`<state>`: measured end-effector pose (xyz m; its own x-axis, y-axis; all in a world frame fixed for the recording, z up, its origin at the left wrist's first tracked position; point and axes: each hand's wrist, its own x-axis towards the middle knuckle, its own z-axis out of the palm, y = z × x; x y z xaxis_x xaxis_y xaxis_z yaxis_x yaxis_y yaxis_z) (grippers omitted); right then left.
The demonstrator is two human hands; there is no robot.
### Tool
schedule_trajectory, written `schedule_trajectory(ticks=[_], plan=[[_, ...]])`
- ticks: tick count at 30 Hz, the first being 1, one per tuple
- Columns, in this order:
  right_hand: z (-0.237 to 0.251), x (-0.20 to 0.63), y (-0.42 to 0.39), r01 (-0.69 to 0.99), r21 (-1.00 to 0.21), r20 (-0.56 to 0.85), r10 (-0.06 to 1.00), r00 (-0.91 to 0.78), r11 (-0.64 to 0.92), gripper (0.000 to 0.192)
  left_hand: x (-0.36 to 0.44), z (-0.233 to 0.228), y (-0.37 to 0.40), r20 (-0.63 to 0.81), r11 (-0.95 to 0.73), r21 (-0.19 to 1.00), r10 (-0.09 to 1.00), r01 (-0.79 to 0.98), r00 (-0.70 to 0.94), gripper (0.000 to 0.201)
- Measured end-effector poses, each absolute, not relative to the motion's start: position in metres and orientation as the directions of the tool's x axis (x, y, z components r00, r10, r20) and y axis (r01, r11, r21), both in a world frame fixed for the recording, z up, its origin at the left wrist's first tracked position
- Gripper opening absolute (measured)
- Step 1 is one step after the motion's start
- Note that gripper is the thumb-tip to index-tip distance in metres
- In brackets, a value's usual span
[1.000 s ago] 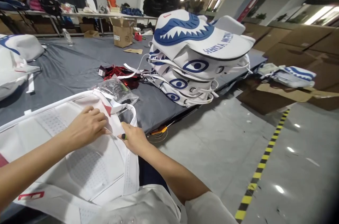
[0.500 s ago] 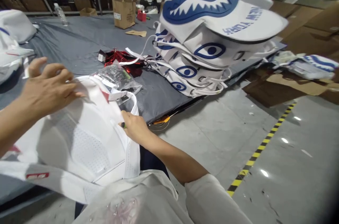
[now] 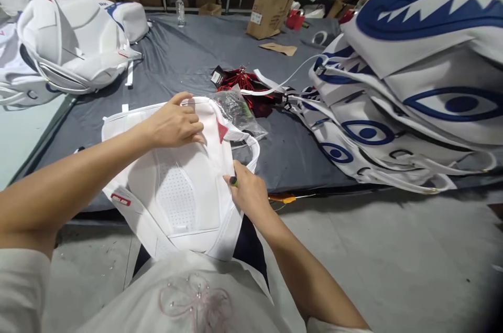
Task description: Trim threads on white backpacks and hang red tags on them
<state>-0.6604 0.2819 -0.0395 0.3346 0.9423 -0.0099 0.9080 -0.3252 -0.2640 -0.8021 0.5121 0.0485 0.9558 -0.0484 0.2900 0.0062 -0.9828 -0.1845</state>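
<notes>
White backpack (image 3: 210, 191) lies at the near edge of the grey-covered table (image 3: 188, 52), back panel up, its near end against the wearer's shirt (image 3: 129, 296). Red label (image 3: 121, 200) on the strap at near left; red tab (image 3: 222, 131) at the far right corner.

Left hand (image 3: 176, 122): palm down over the far part of the backpack, fingers bent and touching it; cannot tell whether they pinch the fabric. Right hand (image 3: 251, 194): closed at the right edge of the backpack, with the dark end of a small tool (image 3: 233, 181) showing between thumb and fingers; the rest of the tool is hidden.

Just beyond the backpack: a clear plastic bag (image 3: 239, 113), then a shiny red bundle (image 3: 241, 78). To the right, a stack of white bags (image 3: 424, 73) with blue eyes and teeth. Far left, more white bags (image 3: 94, 34). Farther back, a bottle (image 3: 180, 12), an open carton (image 3: 269, 10) and a flat cardboard piece (image 3: 279, 49). An orange object (image 3: 286, 199) shows at the near table edge, right of the right hand.
</notes>
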Motion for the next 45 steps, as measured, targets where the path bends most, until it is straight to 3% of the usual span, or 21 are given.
schedule_trajectory(ticks=[4, 7, 9, 12, 15, 18, 20, 23, 25, 28, 31, 34, 38, 45], plan=[[-0.038, -0.656, 0.286, 0.898, -0.290, -0.029, 0.941, 0.336, -0.330, 0.019, -0.804, 0.039, 0.498, 0.270, -0.957, -0.207, 0.144, 0.203, 0.952, 0.048], [-0.029, -0.651, 0.282, 0.846, -0.409, -0.032, 0.932, 0.361, -0.341, 0.013, -0.808, 0.029, 0.477, 0.252, -0.951, -0.208, 0.173, 0.228, 0.952, 0.039], [-0.017, -0.651, 0.277, 0.761, -0.588, 0.078, 0.918, 0.388, -0.272, 0.014, -0.812, 0.023, 0.465, 0.262, -0.960, -0.190, 0.153, 0.206, 0.953, 0.032], [0.000, -0.659, 0.273, 0.566, -0.824, 0.366, 0.790, 0.491, 0.030, 0.020, -0.815, 0.012, 0.451, 0.309, -0.966, -0.141, 0.166, 0.218, 0.936, 0.026], [-0.001, -0.673, 0.281, 0.538, -0.791, 0.581, 0.631, 0.513, 0.291, 0.034, -0.812, -0.003, 0.440, 0.359, -0.961, -0.090, 0.212, 0.260, 0.909, 0.024], [-0.019, -0.678, 0.293, 0.741, -0.602, 0.711, 0.621, 0.328, 0.297, 0.040, -0.811, -0.018, 0.431, 0.416, -0.954, -0.031, 0.258, 0.297, 0.872, 0.020], [-0.030, -0.676, 0.296, 0.823, -0.520, 0.691, 0.679, 0.248, 0.229, 0.037, -0.813, -0.027, 0.429, 0.449, -0.959, 0.006, 0.257, 0.284, 0.856, 0.014], [-0.030, -0.669, 0.290, 0.839, -0.540, 0.543, 0.791, 0.282, 0.071, 0.036, -0.817, -0.034, 0.427, 0.469, -0.974, 0.040, 0.217, 0.225, 0.856, 0.009], [-0.022, -0.665, 0.285, 0.794, -0.606, 0.378, 0.863, 0.335, -0.043, 0.036, -0.818, -0.035, 0.425, 0.461, -0.971, 0.027, 0.223, 0.238, 0.859, 0.007], [-0.011, -0.664, 0.280, 0.586, -0.800, 0.186, 0.878, 0.441, -0.126, 0.035, -0.816, -0.036, 0.419, 0.455, -0.951, -0.010, 0.271, 0.309, 0.848, 0.007], [-0.014, -0.667, 0.283, 0.397, -0.910, 0.108, 0.857, 0.504, -0.120, 0.030, -0.816, -0.042, 0.416, 0.503, -0.962, 0.097, 0.270, 0.257, 0.821, 0.008], [-0.027, -0.674, 0.293, 0.353, -0.926, 0.108, 0.801, 0.589, -0.134, 0.026, -0.819, -0.051, 0.418, 0.573, -0.970, 0.183, 0.237, 0.160, 0.784, 0.012], [-0.041, -0.685, 0.304, 0.354, -0.932, 0.211, 0.677, 0.705, -0.078, 0.029, -0.821, -0.057, 0.422, 0.582, -0.973, 0.175, 0.227, 0.153, 0.781, 0.014], [-0.047, -0.693, 0.307, 0.442, -0.897, 0.316, 0.649, 0.693, -0.035, 0.023, -0.819, -0.060, 0.420, 0.613, -0.972, 0.140, 0.233, 0.187, 0.755, 0.017]])
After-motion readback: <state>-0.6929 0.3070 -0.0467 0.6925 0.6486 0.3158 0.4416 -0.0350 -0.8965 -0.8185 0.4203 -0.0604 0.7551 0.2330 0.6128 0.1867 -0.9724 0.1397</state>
